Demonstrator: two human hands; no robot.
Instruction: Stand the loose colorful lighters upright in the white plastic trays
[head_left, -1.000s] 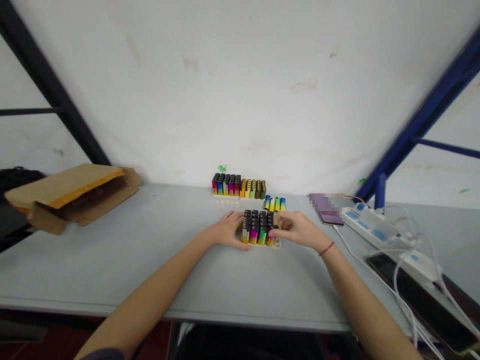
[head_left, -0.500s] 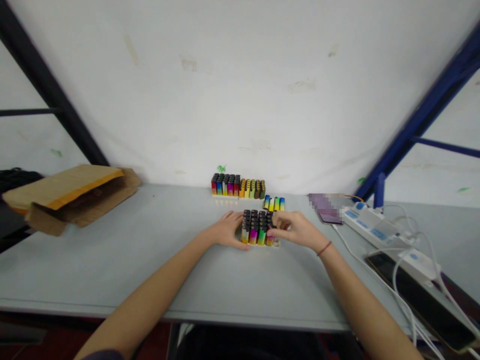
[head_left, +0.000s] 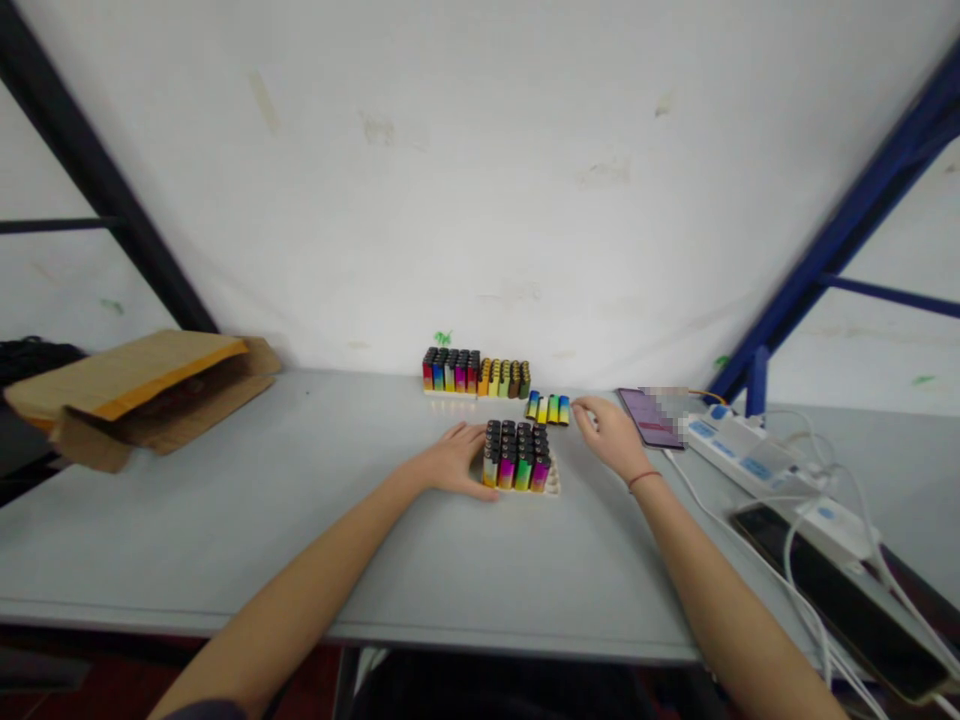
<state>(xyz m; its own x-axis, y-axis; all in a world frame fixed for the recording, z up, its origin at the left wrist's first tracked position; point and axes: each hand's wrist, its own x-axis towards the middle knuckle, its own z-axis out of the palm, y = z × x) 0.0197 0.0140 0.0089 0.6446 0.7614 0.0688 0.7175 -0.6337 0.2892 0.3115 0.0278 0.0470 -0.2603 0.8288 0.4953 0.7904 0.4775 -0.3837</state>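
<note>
Rows of upright, colourful lighters (head_left: 523, 470) with black tops stand in a white tray (head_left: 553, 482), whose right column of slots is bare. My left hand (head_left: 456, 462) rests against the left side of this block, thumb and fingers apart around its corner. My right hand (head_left: 609, 432) is beside several blue, green and yellow lighters (head_left: 553, 409) lying on the table, its fingers curled near the rightmost one. Whether it touches that lighter is hard to tell. Behind them, by the wall, stand a block of black-topped lighters (head_left: 451, 371) and a block of yellow-topped ones (head_left: 505, 378).
An open brown paper package (head_left: 150, 375) lies at the left of the grey table (head_left: 300, 520). To the right are a tablet-like device (head_left: 651, 420), a white power strip (head_left: 780, 480) with cables, and a dark phone (head_left: 832, 590).
My right hand has moved from the right side of the tray, back and to the right, beside the loose lighters. The tray's right column of slots is now uncovered. My left hand stays in place.
</note>
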